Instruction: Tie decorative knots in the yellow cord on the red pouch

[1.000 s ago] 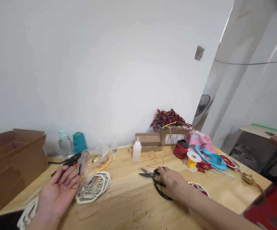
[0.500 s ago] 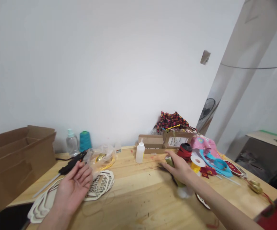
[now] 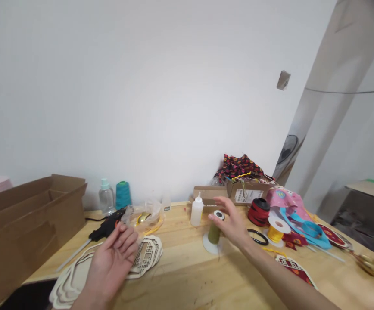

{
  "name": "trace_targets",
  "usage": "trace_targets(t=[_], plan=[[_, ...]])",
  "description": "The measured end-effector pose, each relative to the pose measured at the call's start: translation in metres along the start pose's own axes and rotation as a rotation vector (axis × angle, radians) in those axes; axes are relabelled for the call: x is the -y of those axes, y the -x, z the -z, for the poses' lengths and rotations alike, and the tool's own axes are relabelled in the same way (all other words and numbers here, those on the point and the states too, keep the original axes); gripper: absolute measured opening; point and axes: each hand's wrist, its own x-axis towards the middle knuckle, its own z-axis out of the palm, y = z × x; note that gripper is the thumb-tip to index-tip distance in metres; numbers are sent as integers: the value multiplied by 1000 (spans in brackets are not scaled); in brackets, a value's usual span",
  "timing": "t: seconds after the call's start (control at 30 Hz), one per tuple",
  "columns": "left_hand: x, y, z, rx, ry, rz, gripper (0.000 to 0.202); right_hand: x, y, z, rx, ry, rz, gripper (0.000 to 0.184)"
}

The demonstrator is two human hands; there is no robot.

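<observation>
My right hand [image 3: 234, 226] is open beside an upright spool of olive-green thread [image 3: 214, 234] with a white base. Its thumb crosses in front of the spool's top and the fingers are stretched out above. Whether the thumb touches the spool I cannot tell. My left hand [image 3: 117, 256] is turned palm up with its fingers curled in and the thumb against them; anything between them is hidden. Under and beside it lie pale lattice cutouts [image 3: 151, 254]. Just behind sits a black glue gun [image 3: 104, 228] with a white glue stick.
A cardboard box [image 3: 28, 232] fills the left side. A white squeeze bottle [image 3: 196, 211] stands mid-table, with a teal thread cone [image 3: 123, 196] farther back. On the right are a red spool [image 3: 258, 212], a yellow spool [image 3: 275, 232], a black ring [image 3: 258, 237] and blue ribbon [image 3: 313, 232].
My right hand has set the olive-green spool upright farther left and loosened its fingers. The black ring now shows on the table. My left hand stays curled; the view has shifted slightly.
</observation>
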Motion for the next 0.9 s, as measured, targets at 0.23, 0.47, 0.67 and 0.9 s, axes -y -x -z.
trace_targets(t=[0.23, 0.47, 0.67, 0.9], plan=[[16, 2, -2, -25, -39, 82, 27, -3, -68, -17, 287, 232, -143, 41], [22, 1, 0, -65, -68, 158, 25, 9, -87, -25, 570, 474, -134, 18], [27, 1, -1, -77, -88, 201, 23, 23, -87, -25, 566, 593, -122, 20], [30, 1, 1, -125, -107, 191, 23, 24, -90, -42, 501, 534, -77, 26]])
